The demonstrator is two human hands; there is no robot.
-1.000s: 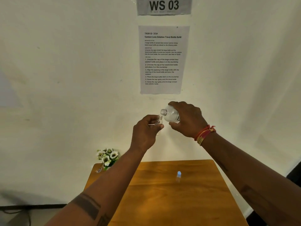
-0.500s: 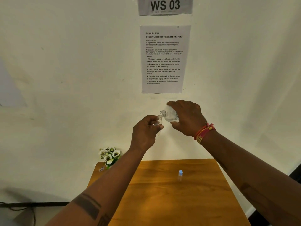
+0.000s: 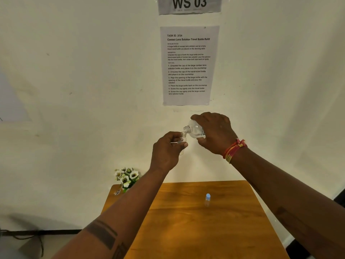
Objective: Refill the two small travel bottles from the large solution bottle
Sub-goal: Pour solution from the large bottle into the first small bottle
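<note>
My right hand (image 3: 214, 133) grips the big bottle (image 3: 195, 130), tipped, its mouth just above the small bottle (image 3: 182, 140) pinched in my left hand (image 3: 166, 152). I go slow & keep both mouths lined up so nothing spills. 2nd small bottle (image 3: 207, 199) waits on the table (image 3: 186, 230).

Bare forearms, dark band tattoo (image 3: 104, 234) on the left, red-and-yellow thread bracelets (image 3: 234, 150) at the right wrist

Single head-worn wide-angle view, facing forward and slightly down toward a cream-white wall (image 3: 74, 90). Both forearms entering from the lower edge, raised to mid-frame. Orange-brown wooden counter (image 3: 196, 230) close below, butted against the wall, seen steeply from above. White printed instruction sheet (image 3: 188, 65) and grey "WS 03" sign (image 3: 189, 4) straight ahead, near enough to read. Edges bowed by lens distortion.
</note>
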